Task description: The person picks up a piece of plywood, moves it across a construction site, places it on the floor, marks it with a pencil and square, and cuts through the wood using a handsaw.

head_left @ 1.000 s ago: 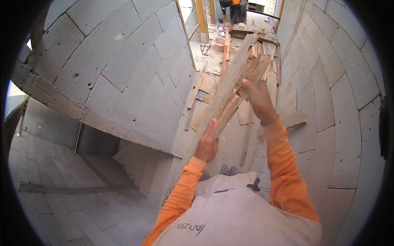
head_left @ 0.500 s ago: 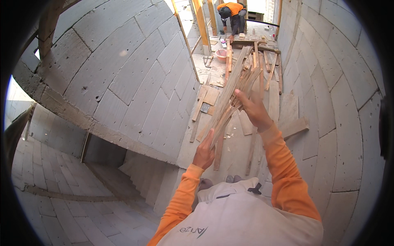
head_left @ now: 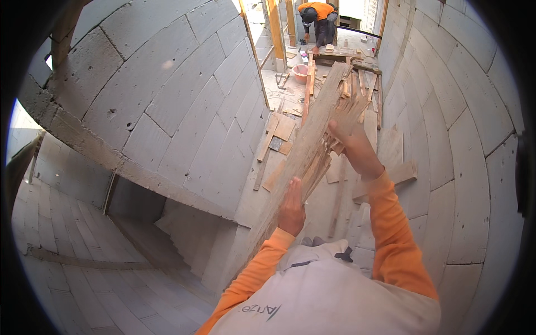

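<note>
A long, weathered wooden plank [head_left: 314,131] with a badly splintered right side slants up in front of me, its broad face toward me. My left hand [head_left: 292,209] holds its lower part, fingers straight and together against the face, thumb hidden. Higher up, my right hand [head_left: 357,148] grips the splintered side, thumb showing and the other fingers mostly behind the wood. Jagged strips [head_left: 353,106] stick out above my right hand. The plank's lower end runs down past my left forearm.
Scrap boards [head_left: 399,176] and short wood pieces [head_left: 285,127] lie on the floor. Farther off, a co-worker [head_left: 318,22] in orange bends over a board near a pinkish basin [head_left: 300,72]. Grey block walls [head_left: 184,95] stand either side; stairs [head_left: 187,240] drop away lower left.
The plank has turned so its broad face shows, and its lower end now reaches past my left forearm. Both hands moved slightly right; my left fingers now lie straight along it.
</note>
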The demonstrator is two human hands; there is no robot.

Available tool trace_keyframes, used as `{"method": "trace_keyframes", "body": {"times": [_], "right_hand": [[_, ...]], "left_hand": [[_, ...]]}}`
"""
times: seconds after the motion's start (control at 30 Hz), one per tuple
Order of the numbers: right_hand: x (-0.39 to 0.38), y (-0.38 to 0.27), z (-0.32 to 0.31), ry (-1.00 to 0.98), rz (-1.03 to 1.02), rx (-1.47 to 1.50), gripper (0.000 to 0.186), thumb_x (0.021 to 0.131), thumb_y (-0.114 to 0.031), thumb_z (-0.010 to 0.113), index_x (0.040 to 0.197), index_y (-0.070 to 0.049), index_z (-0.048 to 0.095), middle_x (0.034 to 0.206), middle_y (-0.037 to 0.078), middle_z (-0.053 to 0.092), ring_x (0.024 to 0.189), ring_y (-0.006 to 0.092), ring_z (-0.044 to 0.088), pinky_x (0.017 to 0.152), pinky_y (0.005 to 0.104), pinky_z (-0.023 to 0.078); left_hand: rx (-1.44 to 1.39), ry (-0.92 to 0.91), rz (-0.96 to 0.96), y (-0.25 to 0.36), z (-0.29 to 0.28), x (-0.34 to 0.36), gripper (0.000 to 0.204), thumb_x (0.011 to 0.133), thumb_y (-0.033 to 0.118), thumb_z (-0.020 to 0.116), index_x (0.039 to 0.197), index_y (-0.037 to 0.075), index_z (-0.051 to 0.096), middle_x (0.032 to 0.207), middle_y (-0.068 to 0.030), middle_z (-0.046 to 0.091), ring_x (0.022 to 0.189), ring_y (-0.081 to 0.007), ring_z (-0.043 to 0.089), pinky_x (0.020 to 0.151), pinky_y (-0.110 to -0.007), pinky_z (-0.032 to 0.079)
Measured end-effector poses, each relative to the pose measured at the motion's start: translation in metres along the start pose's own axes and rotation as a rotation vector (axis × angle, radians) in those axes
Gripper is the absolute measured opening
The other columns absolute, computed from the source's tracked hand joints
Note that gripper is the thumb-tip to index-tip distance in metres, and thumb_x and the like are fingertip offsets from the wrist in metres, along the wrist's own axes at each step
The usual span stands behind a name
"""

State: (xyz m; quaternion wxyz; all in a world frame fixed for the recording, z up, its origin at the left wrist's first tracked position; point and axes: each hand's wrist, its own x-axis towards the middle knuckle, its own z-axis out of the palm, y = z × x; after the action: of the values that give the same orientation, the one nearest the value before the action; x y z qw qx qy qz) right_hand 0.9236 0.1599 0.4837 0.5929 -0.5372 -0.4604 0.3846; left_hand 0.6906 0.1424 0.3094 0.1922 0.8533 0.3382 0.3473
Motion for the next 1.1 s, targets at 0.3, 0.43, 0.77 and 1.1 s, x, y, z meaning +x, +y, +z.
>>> {"method": "trace_keyframes", "body": {"times": [0.3, 0.43, 0.77, 1.1], "right_hand": [[0.011, 0.013, -0.035, -0.073, 0.024, 0.398, 0.044, 0.101, -0.017, 0.065, 0.136, 0.004, 0.050, 0.126, 0.013, 0.062, 0.112, 0.0224, 0.066, 0.095, 0.0379, 0.059], [0.018, 0.030, -0.044, -0.123, 0.032, 0.489, 0.043, 0.101, -0.016, 0.064, 0.137, 0.000, 0.047, 0.127, 0.010, 0.060, 0.114, 0.0204, 0.065, 0.098, 0.0360, 0.057], [0.032, 0.061, -0.052, -0.124, 0.019, 0.680, 0.047, 0.100, -0.006, 0.061, 0.143, 0.000, 0.044, 0.131, 0.011, 0.061, 0.118, 0.0229, 0.065, 0.104, 0.0396, 0.056], [0.058, 0.101, -0.054, -0.161, -0.071, 0.617, 0.039, 0.100, -0.016, 0.070, 0.133, 0.000, 0.057, 0.126, 0.009, 0.067, 0.112, 0.0189, 0.067, 0.099, 0.0369, 0.057]], "left_hand": [[-0.094, -0.041, -0.031, 0.002, -0.012, 0.002, 0.077, 0.082, -0.014, 0.053, 0.154, -0.012, 0.030, 0.155, -0.0350, 0.038, 0.146, -0.0503, 0.036, 0.121, -0.049, 0.035], [-0.115, -0.060, -0.017, -0.003, -0.018, 0.008, 0.076, 0.082, -0.013, 0.054, 0.154, -0.011, 0.031, 0.155, -0.0355, 0.038, 0.146, -0.0497, 0.036, 0.120, -0.048, 0.035], [-0.246, -0.125, -0.107, -0.019, -0.047, 0.022, 0.060, 0.089, -0.008, 0.054, 0.148, -0.006, 0.044, 0.142, -0.0347, 0.053, 0.135, -0.0481, 0.050, 0.112, -0.048, 0.044], [-0.285, -0.221, -0.262, -0.054, -0.095, 0.046, 0.030, 0.100, 0.009, 0.062, 0.128, -0.001, 0.063, 0.102, -0.0246, 0.073, 0.091, -0.0330, 0.070, 0.078, -0.039, 0.055]]}}
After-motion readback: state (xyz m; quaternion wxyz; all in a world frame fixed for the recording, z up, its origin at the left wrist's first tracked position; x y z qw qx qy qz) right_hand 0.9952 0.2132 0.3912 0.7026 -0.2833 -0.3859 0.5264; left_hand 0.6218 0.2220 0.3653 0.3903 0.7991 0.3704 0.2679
